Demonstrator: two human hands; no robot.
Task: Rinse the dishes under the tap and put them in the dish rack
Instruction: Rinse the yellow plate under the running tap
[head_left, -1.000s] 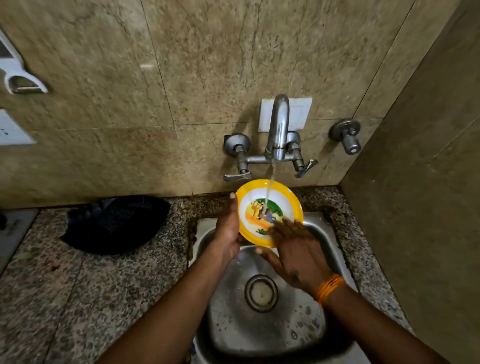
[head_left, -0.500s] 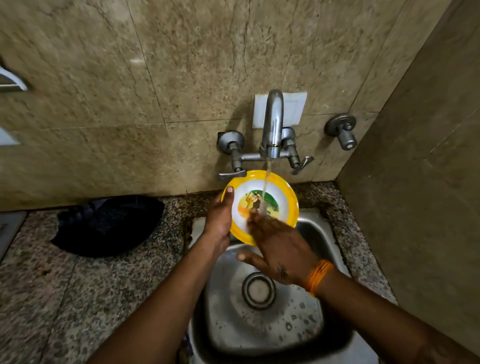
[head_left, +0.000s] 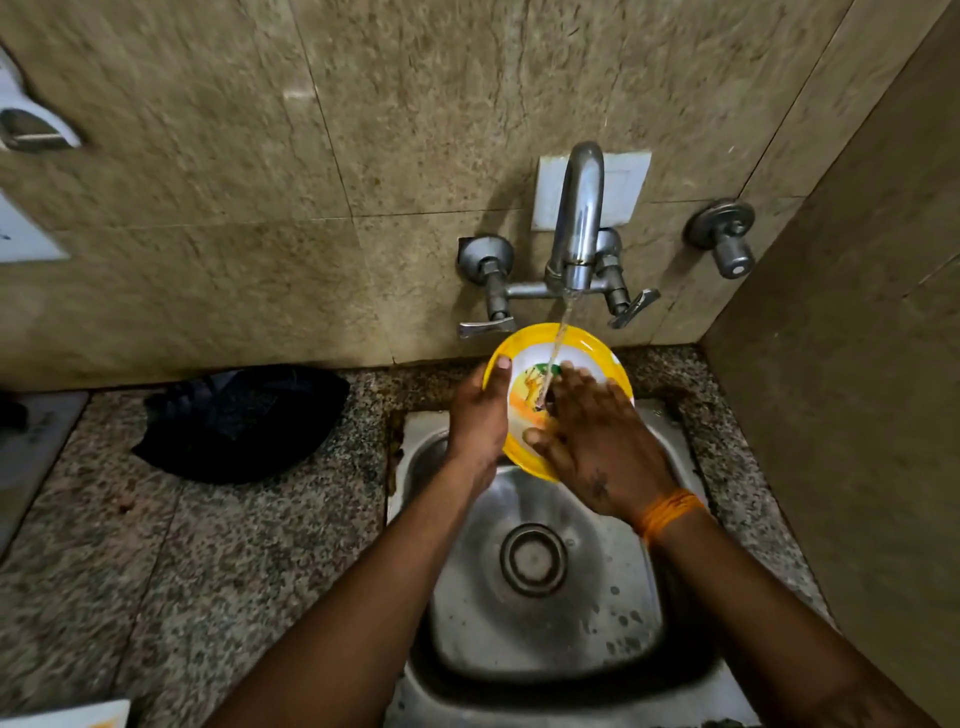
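Fingers of right hand now higher on plate — under stream.

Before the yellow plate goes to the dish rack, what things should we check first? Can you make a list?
1. Water from the tap lands on the yellow plate: ok.
2. Left hand holds the plate's rim: ok.
3. Right hand lies flat on the plate's face, as if rubbing: ok.
4. Plate is over the sink, so drips fall in: ok.
5. Plate fully clean: cannot tell, the hand covers part.
6. Dish rack has room: cannot tell, it is not in view.
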